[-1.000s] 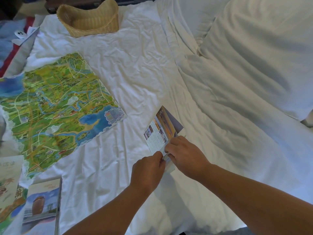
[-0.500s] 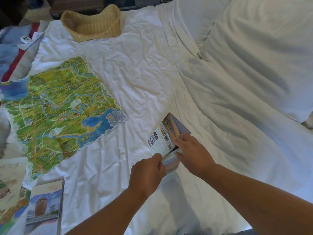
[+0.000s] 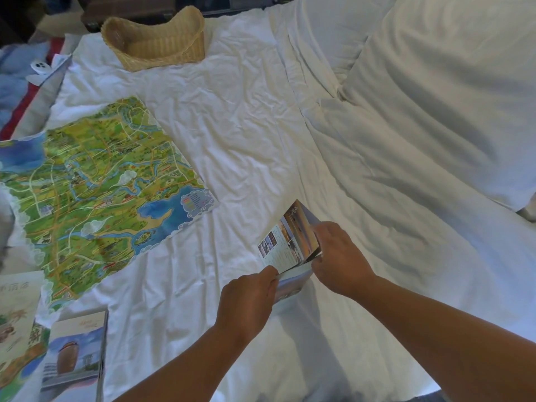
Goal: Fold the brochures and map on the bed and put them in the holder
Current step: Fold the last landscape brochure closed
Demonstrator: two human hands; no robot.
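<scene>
While the wicker holder (image 3: 174,50) stands well apart, left hand (image 3: 246,303) and right hand (image 3: 340,256) pinch one brochure (image 3: 285,243).

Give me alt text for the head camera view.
Both hands fold a brochure on a white bed: left hand pinches its near edge, right hand grips its side. An unfolded map lies left, a wicker holder beyond.
</scene>
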